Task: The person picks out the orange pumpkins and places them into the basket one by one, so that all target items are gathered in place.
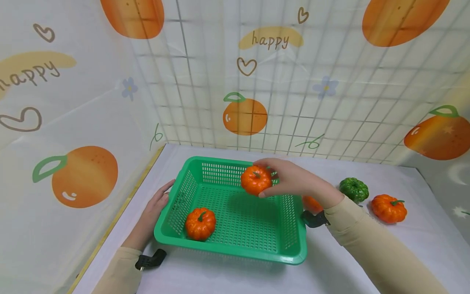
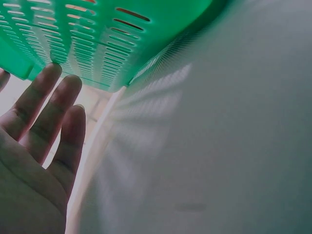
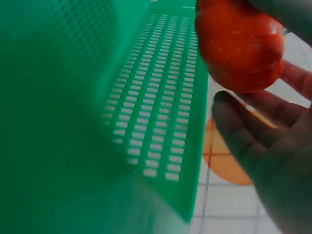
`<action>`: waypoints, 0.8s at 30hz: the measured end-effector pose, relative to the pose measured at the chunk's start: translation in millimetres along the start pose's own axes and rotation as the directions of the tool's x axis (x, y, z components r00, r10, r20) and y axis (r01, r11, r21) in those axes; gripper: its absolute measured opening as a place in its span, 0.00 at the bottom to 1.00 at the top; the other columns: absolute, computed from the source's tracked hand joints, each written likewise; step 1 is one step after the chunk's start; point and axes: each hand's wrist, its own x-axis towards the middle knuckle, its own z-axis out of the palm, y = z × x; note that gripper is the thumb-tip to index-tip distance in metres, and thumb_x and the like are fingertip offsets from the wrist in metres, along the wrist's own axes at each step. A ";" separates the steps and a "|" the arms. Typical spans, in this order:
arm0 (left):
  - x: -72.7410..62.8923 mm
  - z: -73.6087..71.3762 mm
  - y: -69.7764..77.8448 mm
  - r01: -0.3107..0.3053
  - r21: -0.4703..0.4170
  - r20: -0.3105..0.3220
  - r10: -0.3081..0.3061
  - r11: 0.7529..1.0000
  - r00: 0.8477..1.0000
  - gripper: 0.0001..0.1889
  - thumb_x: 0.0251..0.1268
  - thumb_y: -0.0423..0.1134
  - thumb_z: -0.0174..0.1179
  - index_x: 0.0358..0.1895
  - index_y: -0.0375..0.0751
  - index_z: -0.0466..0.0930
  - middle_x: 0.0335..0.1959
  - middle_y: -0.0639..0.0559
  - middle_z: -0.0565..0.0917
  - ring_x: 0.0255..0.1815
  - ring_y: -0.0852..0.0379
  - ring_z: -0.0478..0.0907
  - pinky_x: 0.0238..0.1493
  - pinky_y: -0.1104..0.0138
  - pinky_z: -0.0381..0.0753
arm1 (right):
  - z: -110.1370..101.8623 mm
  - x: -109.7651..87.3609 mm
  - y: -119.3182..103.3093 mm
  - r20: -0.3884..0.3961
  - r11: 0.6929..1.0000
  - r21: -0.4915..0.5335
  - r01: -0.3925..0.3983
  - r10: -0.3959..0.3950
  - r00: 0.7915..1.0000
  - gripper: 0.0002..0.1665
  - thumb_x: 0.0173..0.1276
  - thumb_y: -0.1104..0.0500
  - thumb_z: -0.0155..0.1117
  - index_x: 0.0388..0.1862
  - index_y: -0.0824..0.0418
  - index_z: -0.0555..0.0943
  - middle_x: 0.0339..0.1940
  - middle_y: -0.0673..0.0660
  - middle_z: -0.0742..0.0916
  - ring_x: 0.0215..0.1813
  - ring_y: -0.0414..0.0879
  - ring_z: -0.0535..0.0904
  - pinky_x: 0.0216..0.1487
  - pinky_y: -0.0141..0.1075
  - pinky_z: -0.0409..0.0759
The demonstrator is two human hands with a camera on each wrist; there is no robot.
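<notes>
My right hand (image 1: 290, 177) grips a small orange pumpkin (image 1: 256, 180) between thumb and fingers, over the back right part of a green plastic basket (image 1: 235, 247). In the right wrist view the held pumpkin (image 3: 241, 46) shows beside the basket's slotted wall (image 3: 161, 97). Another orange pumpkin (image 1: 200, 223) sits inside the basket, in its front left corner. At the basket's left side is my left hand (image 1: 156, 208); in the left wrist view its fingers (image 2: 66, 107) are extended, fingertips right at the slotted wall.
Right of the basket, a green pumpkin (image 1: 353, 190) and an orange pumpkin (image 1: 388, 208) lie on the white table (image 1: 341, 261). One more orange one (image 1: 311, 204) is partly hidden by my right forearm. A wire grid (image 1: 205, 90) behind a printed sheet stands along the back.
</notes>
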 end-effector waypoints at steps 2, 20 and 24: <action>0.4 -0.4 -0.2 0.005 0.004 -0.003 -0.005 1.000 1.000 0.24 0.82 0.52 0.38 0.77 0.64 0.57 0.66 0.48 0.72 0.64 0.49 0.71 0.57 0.63 0.74 | 2.7 6.3 -2.0 0.016 1.000 -0.026 0.007 -0.006 1.000 0.46 0.53 0.42 0.80 0.69 0.48 0.70 0.60 0.41 0.78 0.57 0.42 0.75 0.52 0.41 0.80; -0.7 -0.4 5.0 0.019 0.023 -0.006 -0.018 1.000 1.000 0.24 0.82 0.52 0.38 0.77 0.66 0.57 0.69 0.50 0.70 0.66 0.51 0.69 0.57 0.64 0.73 | 24.6 50.1 -20.7 0.124 0.989 -0.133 0.068 -0.052 0.991 0.46 0.55 0.43 0.79 0.69 0.52 0.70 0.57 0.43 0.79 0.53 0.38 0.74 0.52 0.33 0.77; -0.2 -0.7 4.0 0.019 0.022 -0.004 -0.019 1.000 1.000 0.24 0.82 0.53 0.38 0.77 0.67 0.57 0.68 0.51 0.71 0.66 0.50 0.69 0.58 0.64 0.74 | 32.6 58.6 -22.1 0.139 0.989 -0.130 0.070 -0.052 0.989 0.46 0.55 0.44 0.79 0.69 0.54 0.70 0.57 0.45 0.79 0.53 0.39 0.75 0.53 0.34 0.76</action>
